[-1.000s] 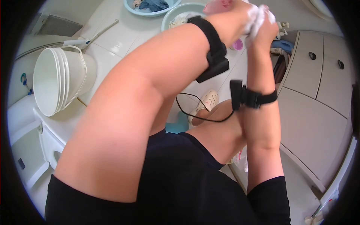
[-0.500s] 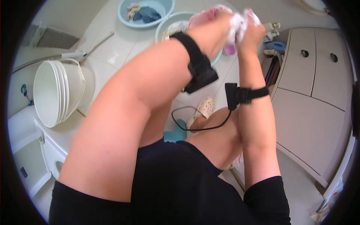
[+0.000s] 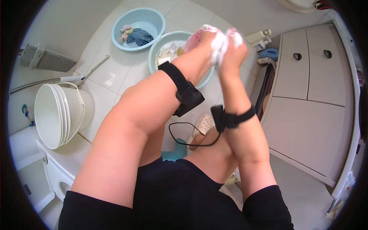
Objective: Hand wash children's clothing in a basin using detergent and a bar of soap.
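Both hands are raised over the near basin [image 3: 207, 78], a pale blue-green plastic tub on the tiled floor [image 3: 115, 69]. The left hand [image 3: 209, 42] and the right hand [image 3: 234, 48] press together around a pink cloth [image 3: 195, 36], which is bunched up and covered in thick white soap foam, so that only a rim of pink shows at the left of the knuckles. The grip of each hand is closed tight on the cloth, fingers curled in and lathered; the cloth sits between the two palms, held above the basin's far edge. Inside that basin lie more pale, wet-looking garments [image 3: 170, 51]. Just beyond it stands a second basin [image 3: 153, 19], light blue, holding a dark blue-grey piece and some lighter ones [image 3: 136, 36]. Each wrist carries a black strap with a small black box, joined by a thin black cable [image 3: 184, 132]. To the person's left a stack of white buckets [image 3: 61, 111] lies tipped on its side, near a mop handle [image 3: 82, 76]. On the right is a beige cabinet [image 3: 306, 92] with two dark knobs, and a white pump bottle [image 3: 257, 38] stands near the hands
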A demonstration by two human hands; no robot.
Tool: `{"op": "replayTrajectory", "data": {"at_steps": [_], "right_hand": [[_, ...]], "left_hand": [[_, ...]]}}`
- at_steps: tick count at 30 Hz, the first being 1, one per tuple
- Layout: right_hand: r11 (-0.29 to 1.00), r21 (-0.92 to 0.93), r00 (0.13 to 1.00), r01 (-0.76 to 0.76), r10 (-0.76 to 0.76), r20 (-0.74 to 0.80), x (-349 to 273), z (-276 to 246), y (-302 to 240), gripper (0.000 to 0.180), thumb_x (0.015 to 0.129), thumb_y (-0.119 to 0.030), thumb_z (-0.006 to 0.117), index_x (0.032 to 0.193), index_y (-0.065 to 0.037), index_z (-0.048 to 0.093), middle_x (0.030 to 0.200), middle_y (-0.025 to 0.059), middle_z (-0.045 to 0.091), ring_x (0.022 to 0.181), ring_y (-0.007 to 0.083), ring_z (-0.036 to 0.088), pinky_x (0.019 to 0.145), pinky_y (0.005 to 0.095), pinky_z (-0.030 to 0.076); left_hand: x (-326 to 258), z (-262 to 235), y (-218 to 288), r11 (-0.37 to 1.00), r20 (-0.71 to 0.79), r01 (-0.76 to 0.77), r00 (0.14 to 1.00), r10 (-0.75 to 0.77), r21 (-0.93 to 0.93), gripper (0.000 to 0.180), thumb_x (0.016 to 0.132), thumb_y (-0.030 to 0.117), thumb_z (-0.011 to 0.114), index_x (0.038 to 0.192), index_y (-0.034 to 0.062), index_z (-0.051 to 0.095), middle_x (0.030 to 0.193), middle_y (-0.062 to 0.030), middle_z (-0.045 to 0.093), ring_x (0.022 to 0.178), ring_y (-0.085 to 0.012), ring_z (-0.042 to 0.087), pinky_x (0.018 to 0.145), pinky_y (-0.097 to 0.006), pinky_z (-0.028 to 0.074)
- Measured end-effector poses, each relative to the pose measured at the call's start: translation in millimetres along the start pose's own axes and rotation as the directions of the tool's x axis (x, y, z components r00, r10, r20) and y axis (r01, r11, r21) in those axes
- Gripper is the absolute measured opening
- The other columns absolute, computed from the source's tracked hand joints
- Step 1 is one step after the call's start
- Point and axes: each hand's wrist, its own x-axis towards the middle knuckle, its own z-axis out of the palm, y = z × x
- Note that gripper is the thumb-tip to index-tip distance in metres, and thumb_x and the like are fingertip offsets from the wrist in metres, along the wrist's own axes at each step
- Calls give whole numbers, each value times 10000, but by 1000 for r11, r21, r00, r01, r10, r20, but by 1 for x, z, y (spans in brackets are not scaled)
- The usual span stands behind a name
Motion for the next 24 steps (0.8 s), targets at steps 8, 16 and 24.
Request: {"op": "replayTrajectory", "data": {"at_steps": [8,16,24], "right_hand": [[952,86,954,-294,298,-42,32,-21,6,329,850,-238,541,698,51,579,577,146,567,507,220,521,505,358,405],[964,-126,969,-233,242,58,39,-26,9,250,808,-212,576,716,20,594,651,92,593,562,195,535,531,342,417],[952,-62,939,300,-283,195,-11,-10,-22,201,798,-172,592,745,21,607,696,137,596,601,229,562,556,330,428]], "left_hand": [[-7,-6,-2,917,701,303,712,-36,-260,110,794,85,471,690,110,498,670,-34,548,572,-175,533,499,-308,436],[-12,15,-2,928,150,230,970,-193,-294,137,821,121,452,688,120,485,672,-33,538,566,-171,527,470,-304,414],[-12,10,8,943,-3,72,997,-77,-326,117,817,139,492,715,83,502,652,-68,543,539,-199,554,461,-310,462]]}}
